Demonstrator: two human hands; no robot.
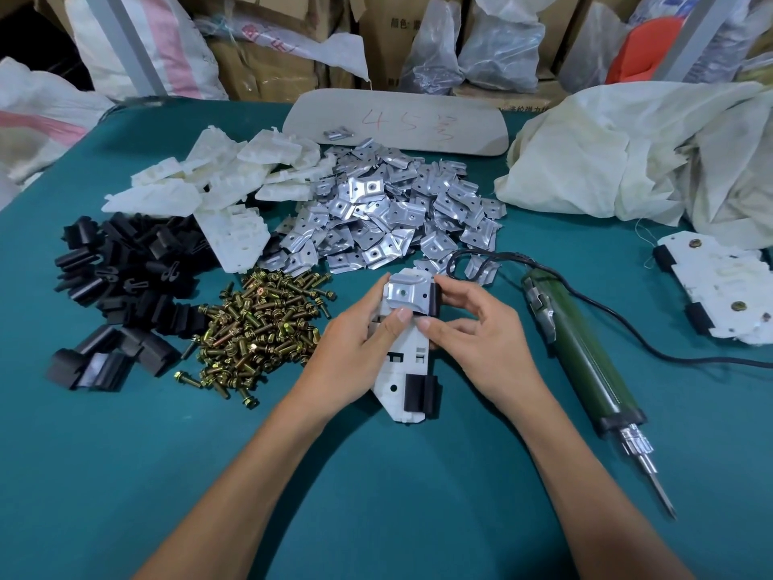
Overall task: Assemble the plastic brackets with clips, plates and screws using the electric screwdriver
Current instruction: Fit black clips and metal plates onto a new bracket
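Note:
A white plastic bracket (403, 370) lies on the green table (376, 475) between my hands, a black clip (421, 393) on its near end and another black clip (433, 297) at its far end. A metal plate (408, 293) sits on the far end. My left hand (355, 349) grips the bracket's left side, thumb on the plate. My right hand (481, 328) pinches the far clip and plate from the right. The green electric screwdriver (585, 362) lies on the table to the right, untouched.
Piles lie beyond my hands: white brackets (217, 177), metal plates (397, 211), black clips (121, 278) and brass screws (259, 328). Finished brackets (719, 286) lie at the far right by a white cloth sack (648, 152). A beige board (397, 119) is at the back.

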